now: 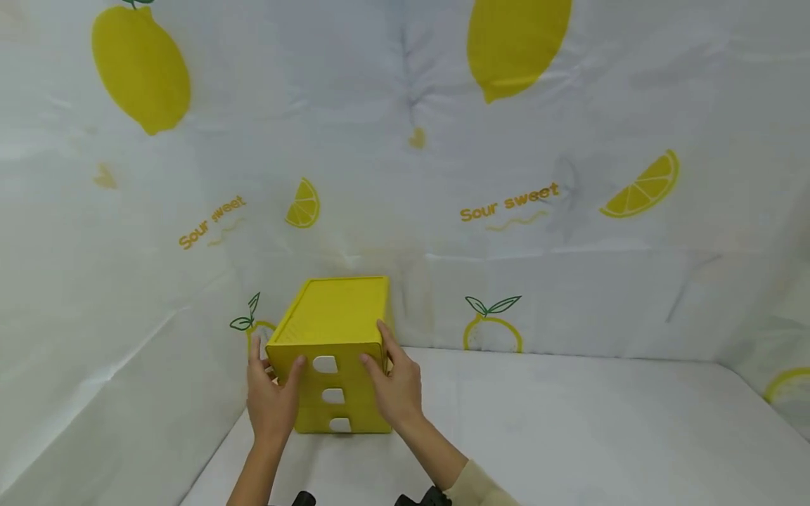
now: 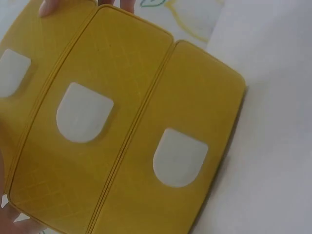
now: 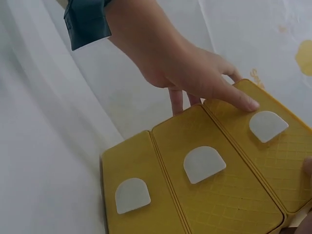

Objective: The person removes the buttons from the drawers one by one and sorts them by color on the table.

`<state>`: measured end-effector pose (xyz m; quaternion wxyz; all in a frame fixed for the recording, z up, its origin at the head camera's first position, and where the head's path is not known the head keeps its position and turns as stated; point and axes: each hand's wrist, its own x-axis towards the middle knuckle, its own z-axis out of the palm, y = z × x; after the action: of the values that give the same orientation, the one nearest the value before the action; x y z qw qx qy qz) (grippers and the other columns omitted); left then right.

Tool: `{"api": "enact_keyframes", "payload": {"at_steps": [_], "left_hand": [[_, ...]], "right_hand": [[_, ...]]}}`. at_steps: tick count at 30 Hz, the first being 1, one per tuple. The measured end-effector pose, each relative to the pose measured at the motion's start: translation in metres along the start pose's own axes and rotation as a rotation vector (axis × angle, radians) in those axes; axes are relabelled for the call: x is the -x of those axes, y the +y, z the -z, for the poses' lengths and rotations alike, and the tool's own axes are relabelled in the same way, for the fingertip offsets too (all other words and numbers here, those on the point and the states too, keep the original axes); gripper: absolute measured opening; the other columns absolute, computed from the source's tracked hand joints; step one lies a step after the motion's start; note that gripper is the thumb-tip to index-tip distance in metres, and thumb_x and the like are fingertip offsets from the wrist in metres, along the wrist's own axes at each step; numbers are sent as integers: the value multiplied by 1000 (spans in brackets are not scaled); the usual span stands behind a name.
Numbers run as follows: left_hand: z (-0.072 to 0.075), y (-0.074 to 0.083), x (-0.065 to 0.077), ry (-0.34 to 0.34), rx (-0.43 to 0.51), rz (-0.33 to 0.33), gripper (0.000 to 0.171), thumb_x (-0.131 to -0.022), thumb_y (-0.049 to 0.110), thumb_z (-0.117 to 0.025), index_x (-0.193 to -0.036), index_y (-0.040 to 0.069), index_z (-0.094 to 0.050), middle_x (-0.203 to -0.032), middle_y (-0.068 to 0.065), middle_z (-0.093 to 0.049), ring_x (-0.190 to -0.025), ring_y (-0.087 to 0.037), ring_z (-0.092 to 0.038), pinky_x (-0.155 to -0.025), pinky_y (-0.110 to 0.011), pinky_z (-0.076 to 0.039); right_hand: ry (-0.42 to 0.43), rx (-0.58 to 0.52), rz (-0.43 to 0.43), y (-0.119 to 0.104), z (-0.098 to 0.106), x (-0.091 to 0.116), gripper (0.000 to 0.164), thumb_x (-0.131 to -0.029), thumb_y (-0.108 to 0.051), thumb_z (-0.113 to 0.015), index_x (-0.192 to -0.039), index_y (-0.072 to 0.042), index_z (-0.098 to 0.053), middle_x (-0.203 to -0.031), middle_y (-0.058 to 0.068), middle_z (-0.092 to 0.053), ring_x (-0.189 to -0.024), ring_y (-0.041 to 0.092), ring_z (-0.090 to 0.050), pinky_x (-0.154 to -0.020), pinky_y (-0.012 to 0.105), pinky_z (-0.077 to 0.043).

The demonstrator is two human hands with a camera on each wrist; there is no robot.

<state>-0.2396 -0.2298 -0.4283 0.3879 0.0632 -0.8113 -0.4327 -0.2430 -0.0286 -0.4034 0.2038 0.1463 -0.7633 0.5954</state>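
A yellow three-drawer storage box [image 1: 342, 313] stands at the left rear of the white surface, its front toward me. Each drawer front bears a white rounded tab, such as the top tab [image 1: 325, 364]. My left hand [image 1: 271, 402] grips the box's upper left edge, thumb on the front and fingers along the side. At the upper right edge, my right hand [image 1: 400, 388] holds it the same way, its thumb beside the top tab in the right wrist view. All drawers look closed. The fingers behind the sides are partly hidden.
A white cloth with lemon prints [image 1: 493, 334] hangs behind the box and along the left side. White tabletop [image 1: 569, 422] stretches out to the right. Two dark objects [image 1: 424, 497] show at the bottom edge of the head view.
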Motion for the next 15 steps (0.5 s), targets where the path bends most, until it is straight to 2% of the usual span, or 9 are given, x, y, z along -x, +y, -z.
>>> {"api": "enact_keyframes", "payload": {"at_steps": [3, 5, 6, 10, 13, 15], "left_hand": [[-10, 5, 5, 7, -29, -49, 84, -94, 31, -72, -161, 12, -24, -133, -22, -55, -108, -36, -60, -83, -47, -52], [-15, 10, 8, -1, -25, -78, 80, -95, 30, -72, -160, 12, -29, -137, -21, -55, -109, -37, -61, -83, -50, -53], [-17, 12, 10, -5, -24, -90, 78, -95, 29, -71, -159, 12, -31, -139, -20, -56, -108, -37, -62, -81, -50, -53], [-24, 21, 17, -53, 6, -100, 73, -95, 30, -71, -156, 15, -35, -141, -18, -60, -109, -42, -66, -78, -52, -55], [-34, 28, 21, -93, 27, -103, 74, -93, 32, -74, -155, 18, -36, -139, -16, -63, -112, -42, -67, -79, -51, -57], [-43, 34, 24, -102, 38, -116, 76, -91, 32, -76, -155, 19, -37, -139, -14, -64, -111, -39, -69, -78, -47, -57]], "right_hand": [[16, 17, 26, 3, 15, 3, 63, -96, -24, -70, -154, -25, -44, -128, 9, -71, -70, 8, -59, -51, 17, -44], [21, 21, 44, 5, 24, 6, 63, -96, -25, -70, -154, -24, -44, -138, 9, -66, -96, 16, -69, -60, 19, -54], [20, 21, 55, 7, 28, 8, 63, -97, -25, -69, -154, -23, -43, -143, 9, -62, -110, 21, -69, -67, 22, -58], [31, 39, 120, 15, 43, 11, 64, -98, -26, -67, -155, -18, -41, -147, 12, -57, -128, 32, -61, -82, 37, -63], [54, 59, 156, 22, 57, 10, 64, -97, -23, -68, -155, -15, -41, -147, 14, -57, -129, 36, -60, -82, 41, -62], [66, 67, 156, 25, 69, 10, 65, -97, -20, -68, -155, -14, -41, -147, 14, -56, -129, 37, -60, -82, 42, -62]]}}
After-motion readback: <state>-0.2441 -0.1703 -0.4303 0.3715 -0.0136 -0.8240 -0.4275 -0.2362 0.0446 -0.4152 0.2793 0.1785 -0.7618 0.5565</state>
